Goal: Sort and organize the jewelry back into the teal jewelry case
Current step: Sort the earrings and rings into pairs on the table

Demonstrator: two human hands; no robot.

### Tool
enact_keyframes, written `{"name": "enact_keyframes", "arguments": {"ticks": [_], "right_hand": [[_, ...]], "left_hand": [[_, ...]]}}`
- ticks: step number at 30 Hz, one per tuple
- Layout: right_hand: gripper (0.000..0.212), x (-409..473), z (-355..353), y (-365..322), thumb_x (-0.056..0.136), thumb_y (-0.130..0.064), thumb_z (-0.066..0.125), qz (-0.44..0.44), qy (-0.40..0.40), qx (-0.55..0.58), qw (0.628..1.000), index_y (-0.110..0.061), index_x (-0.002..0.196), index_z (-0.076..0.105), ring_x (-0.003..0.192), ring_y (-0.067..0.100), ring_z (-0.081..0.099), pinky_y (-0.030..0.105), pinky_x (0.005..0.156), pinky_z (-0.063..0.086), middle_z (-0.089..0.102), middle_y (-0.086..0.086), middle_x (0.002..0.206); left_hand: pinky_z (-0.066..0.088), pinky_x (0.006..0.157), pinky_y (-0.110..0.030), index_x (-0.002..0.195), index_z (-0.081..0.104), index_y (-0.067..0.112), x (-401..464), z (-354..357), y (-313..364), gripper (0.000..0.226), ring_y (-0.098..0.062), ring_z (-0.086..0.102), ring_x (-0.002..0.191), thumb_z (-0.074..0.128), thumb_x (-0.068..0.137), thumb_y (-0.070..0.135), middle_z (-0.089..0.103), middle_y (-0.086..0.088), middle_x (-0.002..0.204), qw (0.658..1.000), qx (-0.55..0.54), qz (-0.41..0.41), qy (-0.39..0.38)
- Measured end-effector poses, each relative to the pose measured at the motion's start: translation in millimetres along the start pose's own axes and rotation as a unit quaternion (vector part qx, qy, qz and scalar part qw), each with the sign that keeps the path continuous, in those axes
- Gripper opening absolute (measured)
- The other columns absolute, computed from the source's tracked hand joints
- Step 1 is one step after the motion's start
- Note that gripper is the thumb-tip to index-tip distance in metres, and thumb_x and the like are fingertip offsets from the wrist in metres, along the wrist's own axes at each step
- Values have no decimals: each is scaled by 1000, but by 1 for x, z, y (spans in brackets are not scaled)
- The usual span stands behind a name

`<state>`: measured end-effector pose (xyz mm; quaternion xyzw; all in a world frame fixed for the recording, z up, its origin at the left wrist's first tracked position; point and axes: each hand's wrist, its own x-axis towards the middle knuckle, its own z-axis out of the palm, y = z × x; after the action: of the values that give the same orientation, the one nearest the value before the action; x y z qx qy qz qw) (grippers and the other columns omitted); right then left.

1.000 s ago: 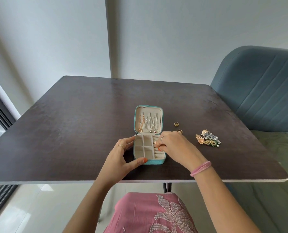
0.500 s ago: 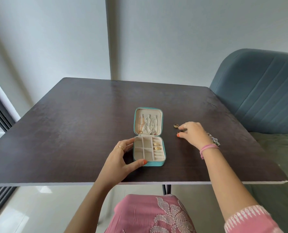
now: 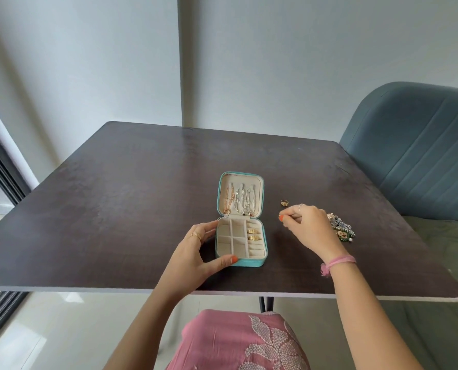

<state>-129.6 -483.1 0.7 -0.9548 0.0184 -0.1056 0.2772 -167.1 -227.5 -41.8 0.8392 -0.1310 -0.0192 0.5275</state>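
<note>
The teal jewelry case [image 3: 249, 263] lies open in the middle of the dark table [image 3: 115, 209]. Chains hang inside its raised lid [image 3: 239, 194]. Two gold rings [image 3: 253, 234] sit in the ring rolls on the right side of the base; the cream compartments on the left hold nothing. My left hand [image 3: 193, 252] grips the case's left side, thumb on the front edge. My right hand [image 3: 308, 225] hovers right of the case, its thumb and finger pinched on a small gold ring that barely shows. Another gold ring [image 3: 284, 202] lies on the table just beyond it.
A heap of ornate earrings and brooches [image 3: 342, 229] lies behind my right hand, partly hidden by it. A blue-grey upholstered chair [image 3: 422, 156] stands at the table's right side. The near table edge runs just in front of the case.
My right hand left the case's ring rolls, moved right to the two loose rings and pinched the nearer one. My left hand stayed on the case.
</note>
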Motion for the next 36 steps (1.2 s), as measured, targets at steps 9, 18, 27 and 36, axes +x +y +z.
{"name": "enact_keyframes", "arguments": {"ticks": [9, 18, 27, 36], "right_hand": [[16, -40, -10, -36, 94, -22, 58, -96, -136, 24, 986, -25, 104, 71, 85, -2, 62, 14, 78, 48, 65, -14, 94], [26, -38, 2, -51, 99, -21, 47, -103, -173, -79, 976, -16, 119, 64, 105, 11, 55, 17, 85, 39, 56, -1, 119], [20, -41, 12, -53, 95, -22, 56, -106, -132, -93, 981, -14, 111, 66, 100, 11, 61, 25, 87, 50, 65, 0, 112], [22, -41, 13, -44, 94, -22, 58, -129, -132, -69, 980, -18, 111, 71, 97, 7, 57, 18, 83, 44, 60, -4, 108]], "left_hand": [[44, 102, -23, 133, 40, 36, -1, 0, -1, 80, 6, 49, 120, 75, 64, 53, 48, 17, 135, 1000, 3, 12, 3], [44, 101, -20, 134, 40, 35, -1, 0, -1, 81, 6, 48, 118, 74, 63, 53, 46, 18, 135, 1000, 1, 9, 1], [43, 102, -21, 135, 40, 33, 0, 0, -1, 81, 3, 49, 121, 75, 64, 50, 46, 17, 135, 1000, 7, 10, 2], [43, 101, -19, 134, 41, 33, 1, 0, -2, 80, 4, 49, 120, 75, 64, 51, 47, 17, 135, 1000, 5, 12, 2]]}}
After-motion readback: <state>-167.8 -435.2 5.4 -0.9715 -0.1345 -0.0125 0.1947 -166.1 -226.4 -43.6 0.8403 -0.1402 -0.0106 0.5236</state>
